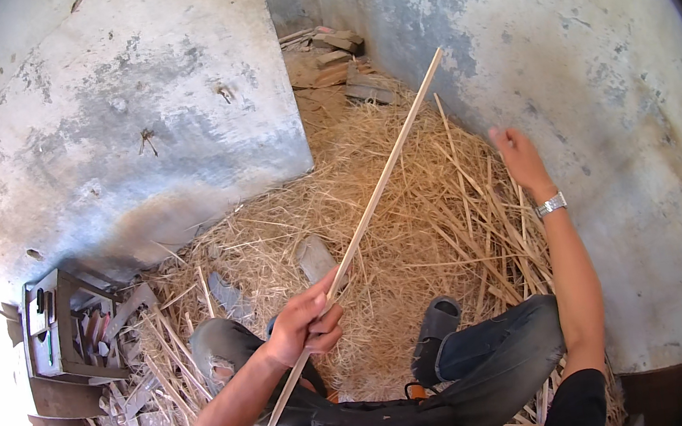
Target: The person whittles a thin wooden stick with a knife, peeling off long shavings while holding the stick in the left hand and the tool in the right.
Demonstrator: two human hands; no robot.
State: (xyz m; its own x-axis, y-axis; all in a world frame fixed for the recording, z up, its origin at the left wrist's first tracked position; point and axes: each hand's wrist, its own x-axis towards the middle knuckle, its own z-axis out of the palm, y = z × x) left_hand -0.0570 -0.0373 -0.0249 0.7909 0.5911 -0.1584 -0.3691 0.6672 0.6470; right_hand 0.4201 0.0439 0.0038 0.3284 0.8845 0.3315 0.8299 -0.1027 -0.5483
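Observation:
My left hand is closed around a long, thin, pale strip, which looks like split wood or bamboo. The strip slants from near my lap up to the far right, its far end raised over the shavings. Away from it, my right hand is raised near the right wall, a metal watch on its wrist. Its fingers look curled and are partly turned from view, so I cannot make out whether anything is in them. A heap of curly shavings covers the floor between and beyond my legs.
Long loose strips lie along the right wall. A small wooden stand holding tools is at the left. Wood blocks are piled at the far end, past the edge of the left wall. Scraps litter the lower left.

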